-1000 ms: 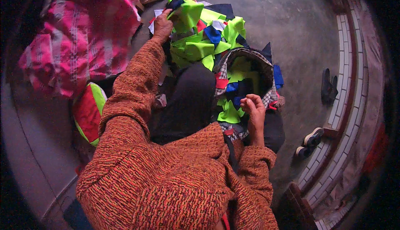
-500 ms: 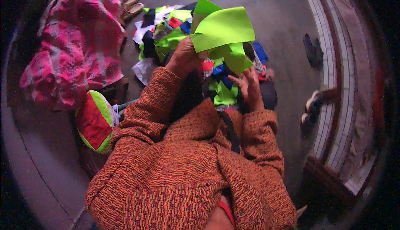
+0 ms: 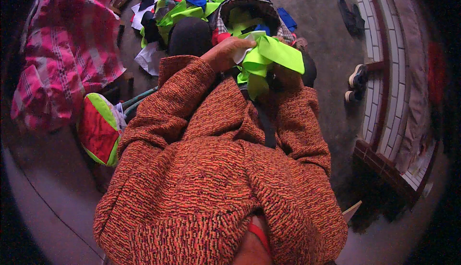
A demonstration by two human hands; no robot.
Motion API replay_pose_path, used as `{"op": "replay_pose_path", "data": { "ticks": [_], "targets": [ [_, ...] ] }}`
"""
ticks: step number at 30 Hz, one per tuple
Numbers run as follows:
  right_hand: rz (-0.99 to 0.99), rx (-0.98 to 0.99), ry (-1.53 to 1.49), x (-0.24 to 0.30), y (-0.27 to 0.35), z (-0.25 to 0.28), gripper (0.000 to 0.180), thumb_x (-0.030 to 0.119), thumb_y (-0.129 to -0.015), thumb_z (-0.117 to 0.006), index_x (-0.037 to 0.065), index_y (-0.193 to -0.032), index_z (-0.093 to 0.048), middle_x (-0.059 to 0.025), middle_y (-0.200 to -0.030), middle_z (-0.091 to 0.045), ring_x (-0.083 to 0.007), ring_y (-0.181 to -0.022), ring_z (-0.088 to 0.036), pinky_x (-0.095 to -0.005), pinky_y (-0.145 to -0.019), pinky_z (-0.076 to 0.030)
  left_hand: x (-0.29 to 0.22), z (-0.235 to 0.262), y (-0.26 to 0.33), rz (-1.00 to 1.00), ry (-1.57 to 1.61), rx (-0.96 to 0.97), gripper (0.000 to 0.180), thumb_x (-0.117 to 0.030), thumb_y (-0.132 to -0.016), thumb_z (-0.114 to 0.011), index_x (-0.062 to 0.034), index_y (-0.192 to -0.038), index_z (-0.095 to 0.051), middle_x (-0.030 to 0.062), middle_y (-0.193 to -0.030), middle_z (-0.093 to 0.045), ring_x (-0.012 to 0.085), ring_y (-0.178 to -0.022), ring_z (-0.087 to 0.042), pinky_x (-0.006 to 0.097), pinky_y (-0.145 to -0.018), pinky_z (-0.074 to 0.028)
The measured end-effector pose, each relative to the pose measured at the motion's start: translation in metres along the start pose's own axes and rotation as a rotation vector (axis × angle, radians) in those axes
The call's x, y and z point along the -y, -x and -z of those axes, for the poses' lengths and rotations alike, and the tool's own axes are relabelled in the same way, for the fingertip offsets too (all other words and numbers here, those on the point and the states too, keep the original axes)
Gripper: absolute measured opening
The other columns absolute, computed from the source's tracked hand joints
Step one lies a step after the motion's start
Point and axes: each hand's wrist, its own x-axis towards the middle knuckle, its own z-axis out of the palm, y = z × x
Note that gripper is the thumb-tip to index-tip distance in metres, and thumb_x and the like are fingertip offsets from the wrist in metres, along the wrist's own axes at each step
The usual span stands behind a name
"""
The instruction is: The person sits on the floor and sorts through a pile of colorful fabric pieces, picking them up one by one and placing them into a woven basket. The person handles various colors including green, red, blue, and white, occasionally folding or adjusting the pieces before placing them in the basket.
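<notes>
Lime-green cloth [image 3: 278, 54] hangs pinched in the fingers of the left hand [image 3: 224, 54] before the mouth of a checked bag [image 3: 221, 24] holding green and blue scraps [image 3: 239, 21], the right hand [image 3: 287, 76] behind it, those fingers hidden, their grip impossible to tell.

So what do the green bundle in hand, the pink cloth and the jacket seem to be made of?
Green bundle: thin fabric, probably synthetic, smooth and matte; it folds softly, but the fibre can't be told.
Pink cloth: plaid fabric, perhaps cotton, matte; it hangs in loose creases.
Jacket: thick knit or weave, maybe wool or acrylic; its surface looks coarse and flecked.
</notes>
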Motion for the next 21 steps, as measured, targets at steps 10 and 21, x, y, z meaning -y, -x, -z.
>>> {"op": "replay_pose_path", "data": {
  "ticks": [10, 21],
  "targets": [
    [-0.373, -0.342, -0.241, 0.038, -0.007, -0.020, 0.035, 0.028, -0.089, -0.049, 0.003, -0.114, -0.049, -0.0096, -0.108, -0.057, -0.0220, -0.094, -0.058, -0.0376, -0.081, -0.048, 0.026, 0.059, -0.056, -0.642, -0.743, 0.088, 0.047, 0.002, -0.065, -0.067, -0.0045, -0.110, -0.054, 0.0061, -0.102, -0.058, 0.0192, -0.096, -0.055, 0.032, -0.081, -0.046],
    [-0.259, -0.414, -0.356, 0.039, -0.013, -0.025, 0.041, 0.032, -0.093, -0.039, 0.003, -0.121, -0.041, -0.0123, -0.118, -0.049, -0.0264, -0.105, -0.051, -0.0442, -0.089, -0.042, 0.002, 0.012, -0.014, -0.077, -0.111, -0.121, 0.046, -0.039, -0.079, -0.058, -0.0060, -0.111, -0.053, 0.0047, -0.101, -0.059, 0.0176, -0.085, -0.056, 0.028, -0.066, -0.045]
  ]
}}
